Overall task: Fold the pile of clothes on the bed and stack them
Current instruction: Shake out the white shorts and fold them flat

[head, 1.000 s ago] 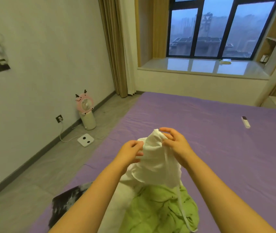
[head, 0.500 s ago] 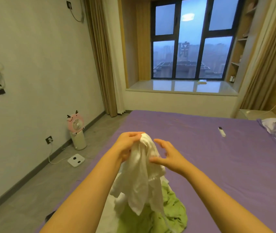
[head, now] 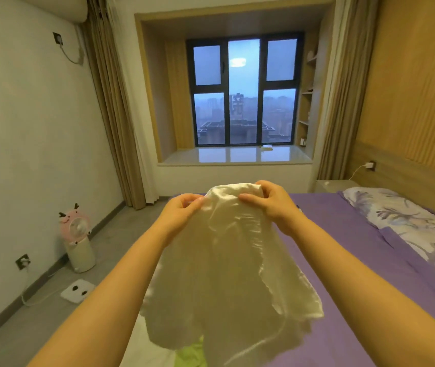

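Garment white, satiny, hanging crumpled

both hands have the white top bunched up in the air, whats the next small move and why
Probably slide the hands apart along the top edge to spread it. The left hand and right hand pinch the white garment close together, so it hangs gathered and rumpled above the purple bed. It likely needs to open flat before any fold.
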The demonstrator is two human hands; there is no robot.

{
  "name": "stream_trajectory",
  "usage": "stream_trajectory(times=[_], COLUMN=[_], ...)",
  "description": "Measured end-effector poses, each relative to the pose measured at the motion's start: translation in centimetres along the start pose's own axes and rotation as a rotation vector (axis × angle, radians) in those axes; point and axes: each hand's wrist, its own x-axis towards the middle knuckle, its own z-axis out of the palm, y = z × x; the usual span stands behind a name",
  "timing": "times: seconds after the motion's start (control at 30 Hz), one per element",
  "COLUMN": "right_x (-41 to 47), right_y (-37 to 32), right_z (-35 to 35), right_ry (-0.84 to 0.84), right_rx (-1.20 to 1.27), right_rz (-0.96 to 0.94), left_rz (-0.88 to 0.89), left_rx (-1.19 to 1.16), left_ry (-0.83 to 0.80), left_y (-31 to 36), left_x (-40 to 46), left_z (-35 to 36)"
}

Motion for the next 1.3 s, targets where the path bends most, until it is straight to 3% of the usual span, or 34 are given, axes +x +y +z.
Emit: stream_trajectory(times=[0.13, 0.23, 0.4, 0.53, 0.87, 1.07, 1.3], right_x=[-2.1, -3.6, -7.7, -11.9, -18.8, -18.3, -15.3], right_y=[-2.2, -2.5, -0.4, 2.4, 9.5, 10.6, 8.9], right_z=[-1.5, -3.6, -9.4, -14.4, -27.7, -36.0, -41.3], right_ry=[-0.029, 0.098, 0.224, 0.204, -0.027, -0.043, 0.005], right_rx=[-0.047, -0.062, 0.090, 0.179, -0.147, -0.203, 0.008], right_rz=[-0.043, -0.021, 0.079, 0.167, 0.396, 0.338, 0.311], left_rz=[0.198, 0.287, 0.373, 0.372, 0.233, 0.128, 0.052], left_rx=[0.022, -0.027, 0.058, 0.108, -0.136, -0.181, -0.128], left_ry=[-0.285, -0.378, -0.324, -0.245, -0.031, 0.144, 0.273], left_y=[3.8, 6.1, 8.1, 10.0, 15.1, 13.8, 11.5], left_x=[-0.5, -1.0, -1.3, -1.6, -0.5, 0.2, 0.7], left_z=[3.7, 7.7, 14.3, 19.6, 28.9, 31.6, 31.4])
